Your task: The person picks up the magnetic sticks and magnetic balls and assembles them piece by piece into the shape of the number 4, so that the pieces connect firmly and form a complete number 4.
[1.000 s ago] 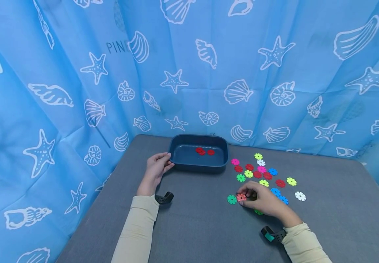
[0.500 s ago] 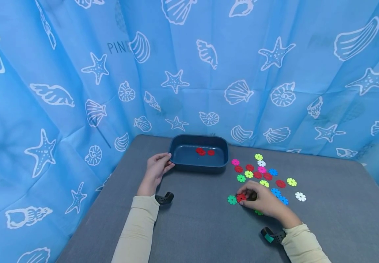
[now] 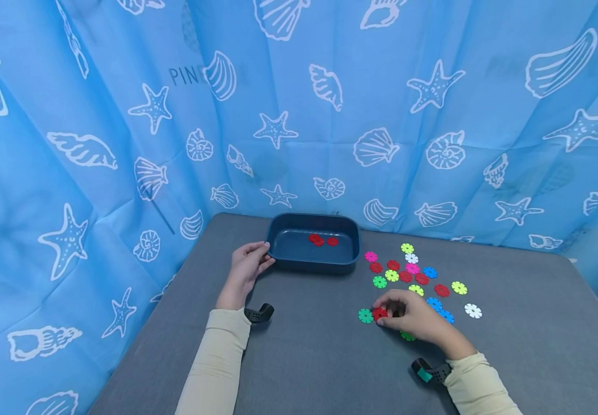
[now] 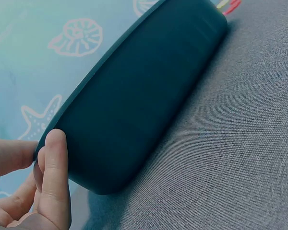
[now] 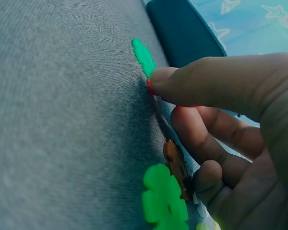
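My left hand (image 3: 245, 271) holds the left end of a dark blue rectangular tray (image 3: 311, 266), thumb and fingers at its rim. Several red notched plastic discs (image 3: 332, 241) lie inside it. On the table, the thumb and fingers of my right hand (image 3: 417, 318) pinch a red notched disc (image 3: 379, 314), mostly covered by the thumb in the right wrist view. A green disc (image 3: 365, 316) lies just left of it. Under the right palm are a brown disc (image 5: 176, 163) and a bright green disc (image 5: 165, 201).
Notched discs in several colours are scattered right of the tray, among them a white one (image 3: 473, 310), a yellow one (image 3: 459, 287) and a blue one (image 3: 446, 316). A blue shell-patterned curtain (image 3: 330, 144) hangs behind the grey table (image 3: 299, 346).
The red disc at the right fingertips looked pale orange-red a second ago and is now darker red. Both hands and the tray have stayed almost in place.
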